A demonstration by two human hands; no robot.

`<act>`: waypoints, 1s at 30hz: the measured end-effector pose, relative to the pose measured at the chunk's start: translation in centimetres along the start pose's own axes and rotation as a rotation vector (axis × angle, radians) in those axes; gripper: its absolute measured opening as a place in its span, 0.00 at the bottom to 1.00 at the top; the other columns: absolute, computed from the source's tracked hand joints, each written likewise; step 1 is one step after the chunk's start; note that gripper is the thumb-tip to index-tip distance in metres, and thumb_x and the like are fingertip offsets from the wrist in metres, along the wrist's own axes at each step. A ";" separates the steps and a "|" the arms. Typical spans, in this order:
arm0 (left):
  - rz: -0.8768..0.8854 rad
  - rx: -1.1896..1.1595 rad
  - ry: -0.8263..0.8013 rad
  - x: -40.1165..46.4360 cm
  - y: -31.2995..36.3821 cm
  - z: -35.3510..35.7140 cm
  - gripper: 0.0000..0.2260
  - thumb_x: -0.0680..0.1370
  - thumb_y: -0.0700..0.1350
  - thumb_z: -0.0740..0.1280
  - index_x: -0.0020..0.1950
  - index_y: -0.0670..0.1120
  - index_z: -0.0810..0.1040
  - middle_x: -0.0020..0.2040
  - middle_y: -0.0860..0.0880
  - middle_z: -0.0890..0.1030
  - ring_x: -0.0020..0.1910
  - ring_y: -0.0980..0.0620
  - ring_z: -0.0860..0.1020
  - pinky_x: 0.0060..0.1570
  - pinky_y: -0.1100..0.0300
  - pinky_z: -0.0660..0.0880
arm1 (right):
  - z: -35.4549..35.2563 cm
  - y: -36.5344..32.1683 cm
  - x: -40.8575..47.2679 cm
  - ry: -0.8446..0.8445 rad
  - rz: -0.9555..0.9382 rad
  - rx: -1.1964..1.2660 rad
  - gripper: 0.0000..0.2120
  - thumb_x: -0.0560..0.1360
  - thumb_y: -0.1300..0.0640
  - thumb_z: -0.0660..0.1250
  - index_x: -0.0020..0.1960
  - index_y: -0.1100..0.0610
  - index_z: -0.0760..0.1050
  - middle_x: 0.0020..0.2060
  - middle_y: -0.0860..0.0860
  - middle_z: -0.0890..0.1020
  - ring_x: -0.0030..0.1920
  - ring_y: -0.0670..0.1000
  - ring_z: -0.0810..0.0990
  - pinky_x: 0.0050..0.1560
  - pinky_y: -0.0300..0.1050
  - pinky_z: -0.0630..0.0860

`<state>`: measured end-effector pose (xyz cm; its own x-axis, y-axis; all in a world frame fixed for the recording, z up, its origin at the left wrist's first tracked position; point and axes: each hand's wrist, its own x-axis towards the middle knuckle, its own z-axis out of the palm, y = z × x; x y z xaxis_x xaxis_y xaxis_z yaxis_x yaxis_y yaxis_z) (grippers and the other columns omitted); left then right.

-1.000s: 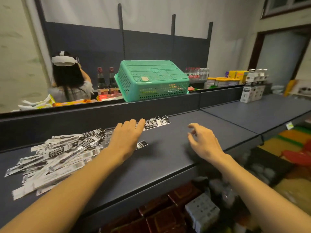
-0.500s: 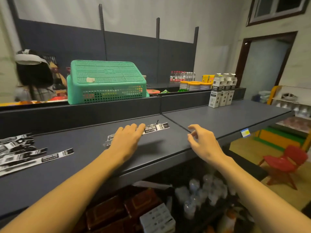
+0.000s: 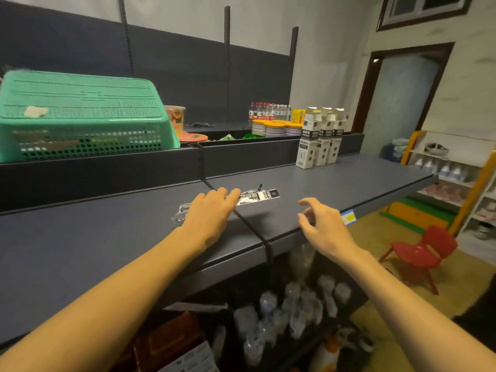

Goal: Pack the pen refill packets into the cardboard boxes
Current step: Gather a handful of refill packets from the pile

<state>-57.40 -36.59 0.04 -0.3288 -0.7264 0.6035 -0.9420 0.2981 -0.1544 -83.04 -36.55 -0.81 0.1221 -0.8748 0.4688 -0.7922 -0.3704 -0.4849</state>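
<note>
My left hand [image 3: 209,214] lies flat, fingers straight, pressing on a small bunch of black-and-white pen refill packets [image 3: 259,196] on the dark grey shelf [image 3: 349,181]. The packets' ends stick out to the left and right of the hand. My right hand [image 3: 322,226] hovers over the shelf's front edge, fingers loosely curled, holding nothing. Three tall white-and-black cardboard boxes [image 3: 319,138] with open top flaps stand upright at the back right of the shelf, well beyond both hands.
An upturned green plastic basket [image 3: 80,116] sits on the ledge at the back left. Bottles and yellow-lidded tubs [image 3: 273,124] stand behind the divider. A red small chair [image 3: 421,253] is on the floor to the right. Water bottles [image 3: 290,312] fill the lower shelf.
The view has swung to the right; the big pile of packets on the left has left the frame. My left hand has slid the few packets rightward along the shelf, toward the boxes.
</note>
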 end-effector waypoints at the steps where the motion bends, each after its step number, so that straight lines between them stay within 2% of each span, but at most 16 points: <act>1: 0.016 0.008 0.007 1.3 0.6 0.6 0.16 0.72 0.33 0.66 0.59 0.43 0.73 0.42 0.42 0.75 0.34 0.44 0.67 0.33 0.54 0.60 | -0.4 1.2 0.7 0.001 0.002 -0.012 0.15 0.79 0.55 0.64 0.66 0.53 0.71 0.46 0.48 0.80 0.46 0.48 0.78 0.50 0.48 0.79; 5: 0.059 0.021 -0.011 6.6 2.5 3.6 0.14 0.71 0.32 0.67 0.54 0.44 0.73 0.38 0.44 0.73 0.32 0.44 0.63 0.33 0.54 0.59 | -2.5 5.9 4.1 -0.001 0.042 -0.065 0.15 0.80 0.53 0.63 0.66 0.51 0.71 0.47 0.47 0.80 0.49 0.49 0.78 0.52 0.52 0.79; 8: 0.082 0.004 -0.032 10.6 3.5 6.3 0.11 0.74 0.36 0.67 0.54 0.47 0.72 0.39 0.46 0.73 0.32 0.44 0.66 0.33 0.55 0.59 | -3.8 9.2 6.8 -0.013 0.072 -0.093 0.14 0.80 0.54 0.63 0.65 0.51 0.71 0.47 0.47 0.80 0.49 0.48 0.78 0.53 0.52 0.79; 11: 0.065 -0.013 -0.091 13.5 4.8 8.8 0.08 0.80 0.43 0.60 0.59 0.49 0.69 0.46 0.47 0.74 0.39 0.45 0.69 0.36 0.55 0.61 | -4.1 12.2 9.2 0.003 0.078 -0.105 0.15 0.80 0.54 0.63 0.66 0.51 0.71 0.48 0.48 0.80 0.49 0.48 0.78 0.53 0.51 0.79; 13: 0.042 -0.027 -0.116 15.0 5.9 9.9 0.08 0.82 0.45 0.56 0.60 0.49 0.67 0.49 0.47 0.74 0.40 0.46 0.68 0.38 0.55 0.60 | -4.1 14.0 10.9 -0.020 0.097 -0.094 0.15 0.80 0.56 0.63 0.66 0.52 0.71 0.49 0.48 0.80 0.50 0.48 0.78 0.54 0.47 0.78; 15: 0.025 -0.045 -0.144 15.5 6.3 10.6 0.09 0.82 0.46 0.55 0.61 0.49 0.67 0.50 0.47 0.74 0.43 0.45 0.71 0.39 0.55 0.61 | -4.1 14.9 12.2 -0.039 0.100 -0.098 0.16 0.80 0.56 0.63 0.67 0.52 0.70 0.49 0.49 0.80 0.50 0.48 0.78 0.54 0.46 0.78; 19: -0.021 -0.066 -0.191 17.4 6.9 12.1 0.09 0.82 0.48 0.54 0.61 0.50 0.68 0.51 0.48 0.76 0.48 0.44 0.74 0.46 0.53 0.67 | -4.0 17.1 15.9 -0.061 0.047 -0.088 0.16 0.80 0.55 0.63 0.67 0.52 0.70 0.48 0.48 0.79 0.49 0.48 0.78 0.54 0.48 0.78; 22: -0.057 -0.076 -0.212 18.7 7.6 13.0 0.11 0.82 0.51 0.53 0.62 0.50 0.68 0.52 0.48 0.76 0.51 0.44 0.74 0.48 0.53 0.66 | -3.6 18.9 18.7 -0.085 -0.017 -0.070 0.15 0.80 0.55 0.63 0.66 0.51 0.70 0.48 0.48 0.79 0.50 0.50 0.78 0.54 0.51 0.78; 30: -0.291 -0.139 -0.312 20.2 10.0 13.8 0.15 0.76 0.55 0.59 0.62 0.55 0.71 0.53 0.51 0.76 0.54 0.48 0.73 0.50 0.54 0.70 | -2.8 23.0 25.6 -0.180 -0.210 0.031 0.14 0.79 0.56 0.63 0.65 0.53 0.72 0.47 0.48 0.80 0.49 0.50 0.78 0.53 0.50 0.77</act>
<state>-74.43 -56.83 -0.14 -0.0761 -0.9380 0.3381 -0.9872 0.1185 0.1064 -99.84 -66.56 2.08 0.3884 -0.8183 0.4237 -0.7200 -0.5564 -0.4147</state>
